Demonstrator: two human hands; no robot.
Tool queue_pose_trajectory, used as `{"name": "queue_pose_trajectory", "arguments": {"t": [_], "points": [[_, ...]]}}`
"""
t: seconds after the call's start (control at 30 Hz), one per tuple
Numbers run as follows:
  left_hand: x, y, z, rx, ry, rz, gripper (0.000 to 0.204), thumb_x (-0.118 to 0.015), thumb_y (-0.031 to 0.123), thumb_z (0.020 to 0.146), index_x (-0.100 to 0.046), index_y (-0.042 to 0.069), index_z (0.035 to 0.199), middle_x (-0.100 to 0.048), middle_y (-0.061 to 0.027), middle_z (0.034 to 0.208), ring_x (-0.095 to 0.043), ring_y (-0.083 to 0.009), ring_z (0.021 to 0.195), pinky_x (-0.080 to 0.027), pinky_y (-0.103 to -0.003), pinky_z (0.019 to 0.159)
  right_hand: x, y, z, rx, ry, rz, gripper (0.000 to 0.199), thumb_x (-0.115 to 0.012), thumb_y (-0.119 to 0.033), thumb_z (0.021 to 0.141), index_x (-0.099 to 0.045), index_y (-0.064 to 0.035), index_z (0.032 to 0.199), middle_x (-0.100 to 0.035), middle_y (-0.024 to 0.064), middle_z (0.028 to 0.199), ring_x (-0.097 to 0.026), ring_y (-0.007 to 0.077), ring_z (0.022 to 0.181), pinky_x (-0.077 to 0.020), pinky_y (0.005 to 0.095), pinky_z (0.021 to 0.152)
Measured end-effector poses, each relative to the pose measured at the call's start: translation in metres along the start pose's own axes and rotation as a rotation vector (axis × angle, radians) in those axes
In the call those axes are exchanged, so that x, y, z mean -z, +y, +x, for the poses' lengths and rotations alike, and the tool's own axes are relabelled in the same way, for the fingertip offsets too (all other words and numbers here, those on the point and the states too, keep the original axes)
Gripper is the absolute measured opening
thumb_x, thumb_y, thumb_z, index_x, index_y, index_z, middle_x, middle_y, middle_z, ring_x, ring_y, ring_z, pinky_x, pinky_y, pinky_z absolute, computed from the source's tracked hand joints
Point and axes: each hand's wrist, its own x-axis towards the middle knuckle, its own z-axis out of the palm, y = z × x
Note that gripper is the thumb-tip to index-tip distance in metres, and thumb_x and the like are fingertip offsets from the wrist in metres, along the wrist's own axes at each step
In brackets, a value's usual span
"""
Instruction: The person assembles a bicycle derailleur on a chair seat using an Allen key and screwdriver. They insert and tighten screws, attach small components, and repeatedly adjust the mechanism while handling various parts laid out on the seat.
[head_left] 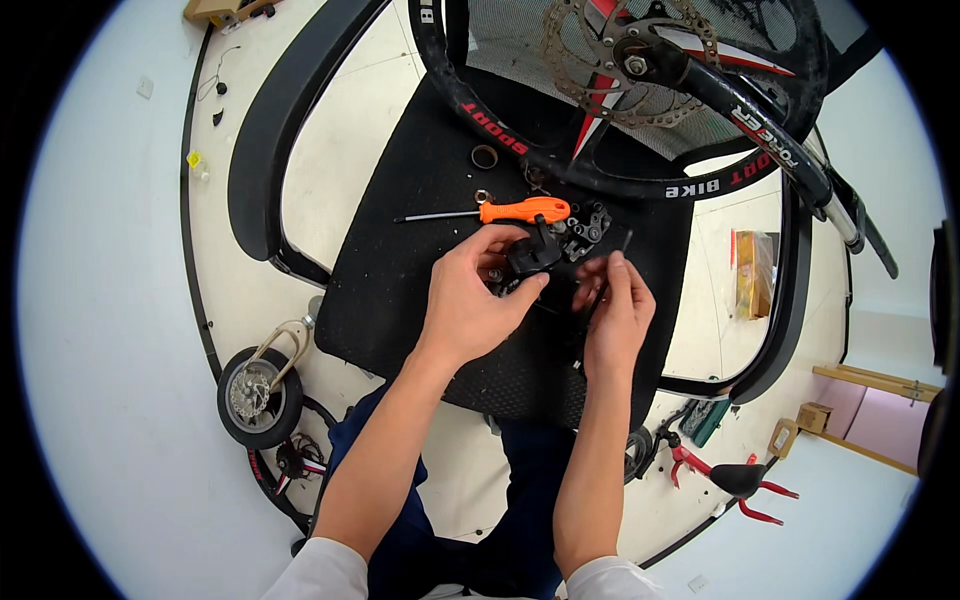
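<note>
Over the black chair seat, my left hand is closed around a blocky black bike part with a short arm standing up from it. To the right of it, my right hand pinches a thin black rod, whose exact kind I cannot make out. An orange-handled screwdriver lies just beyond my left hand, its shaft pointing left. Beside its handle is a dark metal bike part with round fittings. A ring and a small nut rest farther back on the seat.
A bike wheel with a brake disc and fork leans over the seat's far side. Chair armrests flank the seat. On the floor are a small wheel, a red-and-black bike saddle piece and cardboard boxes.
</note>
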Motion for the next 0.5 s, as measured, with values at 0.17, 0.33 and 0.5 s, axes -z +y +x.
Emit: {"name": "queue_pose_trajectory", "arguments": {"t": [0.17,0.33,0.5], "points": [[-0.0004,0.0052,-0.0014,-0.002,0.004,0.010,0.040,-0.076,-0.001,0.074,-0.062,-0.004,0.111,-0.060,-0.0078,0.107,-0.065,-0.0129,0.093,-0.057,-0.025,0.079,0.0049,-0.0029,-0.0001,0.150,0.143,-0.085,0.034,-0.052,-0.028,0.102,-0.060,0.0014,0.088,-0.055,0.0031,0.067,-0.043,0.0061,0.050,-0.0404,0.0224,0.047],[-0.0039,0.0027,-0.0012,0.019,-0.030,-0.046,0.038,-0.072,-0.010,0.074,-0.062,-0.006,0.111,-0.053,-0.0093,0.112,-0.066,-0.0156,0.095,-0.059,-0.024,0.082,0.0004,-0.0045,-0.0034,0.352,0.208,-0.093,0.023,-0.051,-0.017,0.102,-0.058,0.0039,0.096,-0.063,0.0086,0.082,-0.064,0.0131,0.064,-0.0530,0.0254,0.059],[-0.0050,0.0085,-0.0007,0.000,-0.048,-0.045,0.039,-0.072,-0.011,0.074,-0.063,-0.005,0.112,-0.052,-0.0100,0.114,-0.065,-0.0169,0.099,-0.059,-0.026,0.084,0.0019,-0.0024,-0.0018,0.356,0.174,-0.113,0.023,-0.050,-0.016,0.102,-0.058,0.0053,0.099,-0.064,0.0105,0.086,-0.069,0.0172,0.072,-0.0569,0.0282,0.066]]}}
